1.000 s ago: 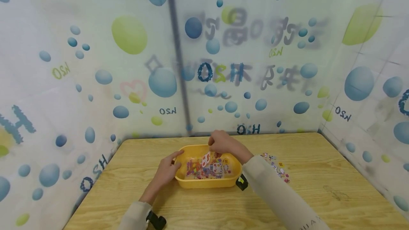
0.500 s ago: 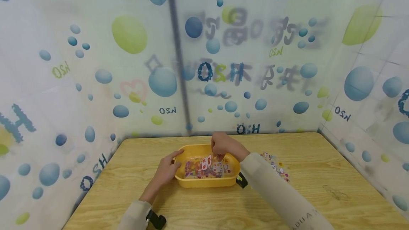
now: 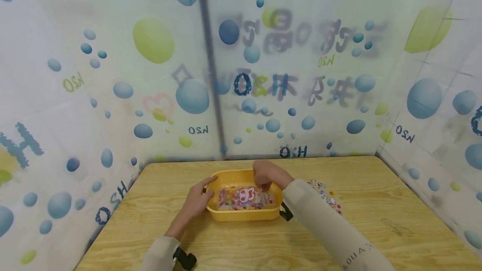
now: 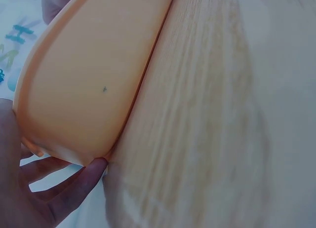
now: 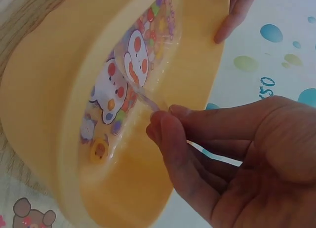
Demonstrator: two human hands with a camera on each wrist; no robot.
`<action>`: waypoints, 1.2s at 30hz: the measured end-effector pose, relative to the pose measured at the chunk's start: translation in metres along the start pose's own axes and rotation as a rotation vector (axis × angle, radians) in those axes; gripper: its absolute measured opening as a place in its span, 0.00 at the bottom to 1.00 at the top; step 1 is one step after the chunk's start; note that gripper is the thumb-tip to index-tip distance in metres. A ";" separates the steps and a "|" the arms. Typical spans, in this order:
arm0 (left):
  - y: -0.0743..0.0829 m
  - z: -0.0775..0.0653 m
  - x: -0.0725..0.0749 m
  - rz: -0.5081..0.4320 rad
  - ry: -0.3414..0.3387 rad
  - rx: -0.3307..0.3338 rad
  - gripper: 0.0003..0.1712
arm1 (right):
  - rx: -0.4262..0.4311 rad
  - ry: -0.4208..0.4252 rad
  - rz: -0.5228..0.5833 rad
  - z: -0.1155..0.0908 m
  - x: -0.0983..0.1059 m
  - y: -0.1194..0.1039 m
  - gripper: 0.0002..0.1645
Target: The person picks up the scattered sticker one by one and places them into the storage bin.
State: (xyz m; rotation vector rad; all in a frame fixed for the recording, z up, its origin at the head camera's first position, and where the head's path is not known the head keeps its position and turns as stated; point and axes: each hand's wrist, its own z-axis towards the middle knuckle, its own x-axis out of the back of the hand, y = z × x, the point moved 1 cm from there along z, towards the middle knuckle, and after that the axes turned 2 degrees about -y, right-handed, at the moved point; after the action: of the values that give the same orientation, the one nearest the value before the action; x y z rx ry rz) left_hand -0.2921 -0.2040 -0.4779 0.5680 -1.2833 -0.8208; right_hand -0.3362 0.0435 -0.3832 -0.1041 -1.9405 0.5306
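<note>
A yellow plastic tub (image 3: 244, 216) stands on the wooden table, with many small colourful stickers (image 5: 106, 85) over its bottom. My left hand (image 3: 199, 195) holds the tub's left end; thumb and fingers spread against its wall and rim in the left wrist view. Over the tub, my right hand (image 3: 270, 174) pinches the clear end of a rabbit-face sticker (image 5: 136, 57) between thumb and forefinger. White with red cheeks and a red bow, this sticker (image 3: 247, 195) lies low over the others. Whether it touches them I cannot tell.
More stickers (image 3: 327, 198) lie on the wooden table (image 3: 376, 221) to the right of the tub, partly behind the right forearm. Printed curtains (image 3: 301, 108) rise along the table's back and sides. A pencil-like scribble (image 3: 396, 226) marks the tabletop at right.
My right hand has moved slightly down and to the right. The rabbit-face sticker has gone from tilted up to lying flatter, lower in the tub. My left hand stays in place.
</note>
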 end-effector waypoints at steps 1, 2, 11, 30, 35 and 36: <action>0.000 0.000 0.000 0.002 0.000 -0.007 0.29 | -0.009 -0.002 -0.002 0.001 0.000 0.001 0.03; 0.001 0.000 0.000 0.000 0.000 -0.006 0.29 | -0.014 -0.003 -0.009 0.002 0.000 0.001 0.04; 0.000 0.000 0.000 0.010 0.002 -0.015 0.29 | -0.082 0.002 -0.021 0.008 -0.003 0.005 0.05; 0.002 -0.002 0.001 0.019 0.000 -0.008 0.28 | -0.133 -0.066 0.058 0.006 -0.012 0.016 0.09; 0.002 -0.001 0.001 0.014 0.005 -0.003 0.28 | -0.151 -0.100 0.047 0.006 -0.016 0.018 0.05; 0.002 -0.001 0.001 0.012 0.006 -0.004 0.28 | -0.156 -0.104 0.044 0.007 -0.016 0.018 0.05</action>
State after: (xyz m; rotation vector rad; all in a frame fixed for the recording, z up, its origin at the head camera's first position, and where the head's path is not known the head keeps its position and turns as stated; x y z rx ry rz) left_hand -0.2907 -0.2034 -0.4761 0.5594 -1.2783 -0.8111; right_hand -0.3383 0.0530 -0.4066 -0.2228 -2.0841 0.4193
